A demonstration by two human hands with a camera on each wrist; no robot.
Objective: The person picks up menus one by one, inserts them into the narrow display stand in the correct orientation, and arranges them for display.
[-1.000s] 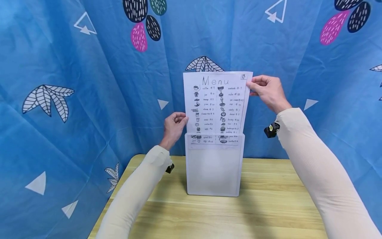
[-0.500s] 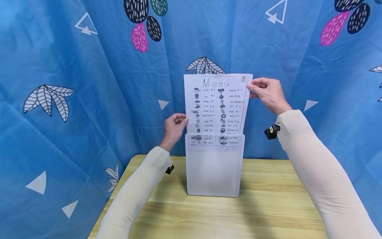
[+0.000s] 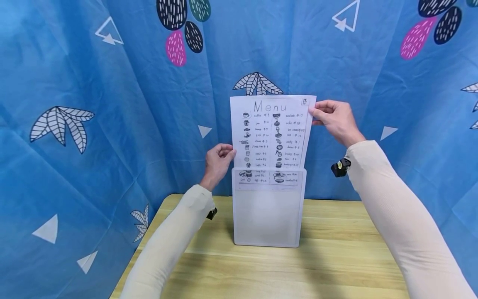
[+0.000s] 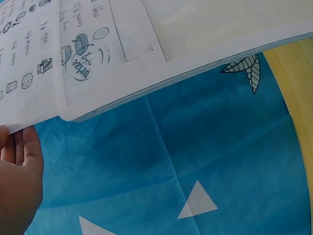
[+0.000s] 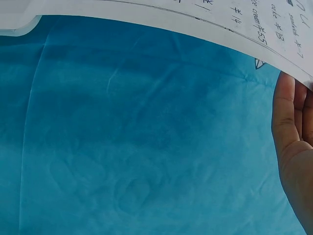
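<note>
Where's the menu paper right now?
In the head view, the menu paper is in the middle, between the left hand and the right hand, its bottom part inside the see-through holder.

blue cloth backdrop (image 3: 149, 137), leaf prints (image 3: 57, 126), white triangles (image 3: 48, 231), pale wood-grain table (image 3: 351, 245)

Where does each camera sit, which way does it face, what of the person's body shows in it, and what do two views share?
Head: worn on the head, facing forward and down at the menu sheet partly inside the clear holder; left hand, right hand and sleeves show.
Left wrist: facing the menu sheet and holder edges; part of the left hand shows.
Right wrist: facing the menu sheet's edge and blue cloth; part of the right hand shows.
Shared: both wrist views include menu sheet, holder and cloth.
</note>
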